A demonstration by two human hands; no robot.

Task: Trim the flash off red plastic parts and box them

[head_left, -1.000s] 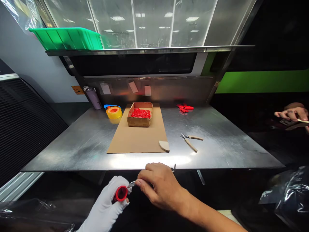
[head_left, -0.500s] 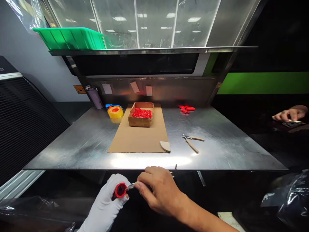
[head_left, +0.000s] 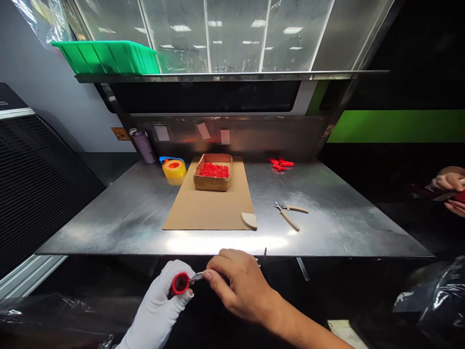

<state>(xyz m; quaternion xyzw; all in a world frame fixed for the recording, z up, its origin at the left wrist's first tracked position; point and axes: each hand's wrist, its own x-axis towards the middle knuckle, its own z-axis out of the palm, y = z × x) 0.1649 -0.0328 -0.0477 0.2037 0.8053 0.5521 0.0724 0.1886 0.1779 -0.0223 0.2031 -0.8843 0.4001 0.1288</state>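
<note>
My left hand (head_left: 160,298), in a white glove, is closed around a red plastic tube-like part (head_left: 180,283), its round open end facing me. My bare right hand (head_left: 240,286) grips a knife (head_left: 197,277) with a thin metal blade. The blade's tip touches the right side of the red rim; most of the handle is hidden in my fingers. Both hands are just in front of the table's near edge.
On the metal table (head_left: 119,223), a cardboard box (head_left: 211,183) of small red pieces stands on a cardboard sheet (head_left: 207,208). Nippers (head_left: 290,214), red parts (head_left: 281,164), yellow tape (head_left: 174,168) and a bottle (head_left: 143,146) lie around. Another person's hands (head_left: 450,182) are at far right.
The blade has shifted slightly along the rim of the red part, while both my hands stay nearly in place. At right, the other person's hands have moved, with something red now showing there.
</note>
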